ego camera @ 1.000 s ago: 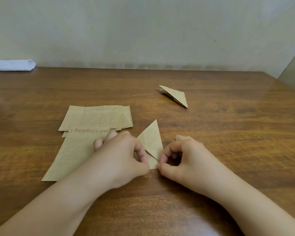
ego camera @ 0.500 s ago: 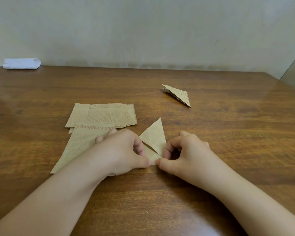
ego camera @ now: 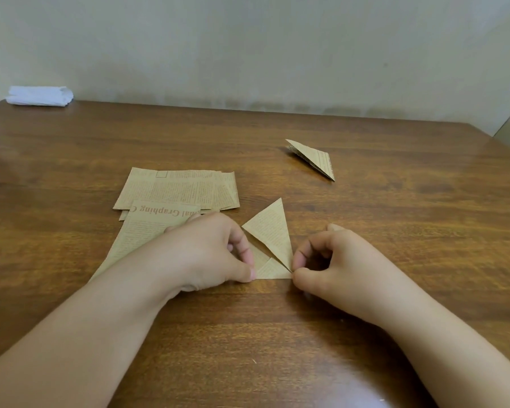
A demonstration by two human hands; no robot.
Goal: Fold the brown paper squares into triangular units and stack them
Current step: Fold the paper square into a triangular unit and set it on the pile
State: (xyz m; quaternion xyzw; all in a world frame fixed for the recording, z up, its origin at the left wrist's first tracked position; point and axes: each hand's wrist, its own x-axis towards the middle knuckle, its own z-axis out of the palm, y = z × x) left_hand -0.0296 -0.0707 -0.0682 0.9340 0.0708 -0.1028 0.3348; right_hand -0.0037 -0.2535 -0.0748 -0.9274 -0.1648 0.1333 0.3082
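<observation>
- Two bare hands at work on one half-folded brown paper piece (ego camera: 273, 237), flat on the wooden table (ego camera: 395, 231) near its front edge.
- Left hand (ego camera: 209, 251) curled at the left side of that piece, thumb tip pressed on the lower left corner, forefinger bent down onto the paper just above it.
- Right hand (ego camera: 333, 260) curled at the right side of the piece, thumb and forefinger tips pinched together on the lower right corner.
- Upper flap of the piece folded into a triangle, apex pointing away from the hands; a smaller folded section lying beneath it between the two thumbs.
- Just left of the piece, under the left wrist and forearm: one flat printed brown sheet (ego camera: 147, 231), with large reddish lettering showing upside down.
- Behind that sheet and partly overlapped by it: a loose pile of brown paper squares (ego camera: 183, 189), edges slightly fanned.
- Beyond the piece and to its right, well apart: one finished triangular unit (ego camera: 314, 157), lying alone on the wood.
- Far left of the piece, at the back corner of the table against the wall (ego camera: 248, 54): a folded white cloth (ego camera: 39, 96).
</observation>
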